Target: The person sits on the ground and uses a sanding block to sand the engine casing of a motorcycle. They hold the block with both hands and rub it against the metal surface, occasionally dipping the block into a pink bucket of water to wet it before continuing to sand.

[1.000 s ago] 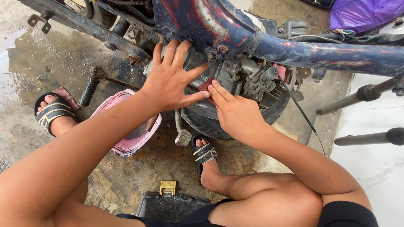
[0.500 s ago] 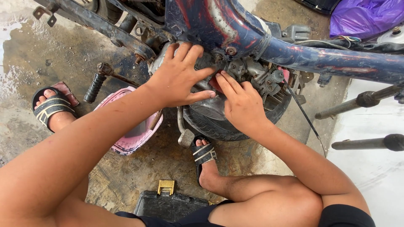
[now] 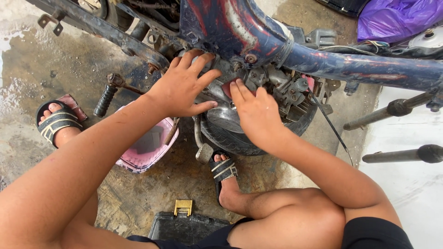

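Grey metal engine block (image 3: 258, 85), centre frame under the blue frame tube (image 3: 350, 64), is pressed by the spread left hand (image 3: 182, 87) and flat-fingered right hand (image 3: 254, 110), neither gripping; steady bracing would serve best.

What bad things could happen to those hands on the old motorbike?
Both hands are bare. The left hand is spread over the engine, and the right hand has its fingertips pushed in beside a red part, among bolts and metal edges, so fingers might get pinched or scraped. The feet wear open sandals right under the engine, so a dropped part could hit toes. The floor looks wet, so a foot might slip.
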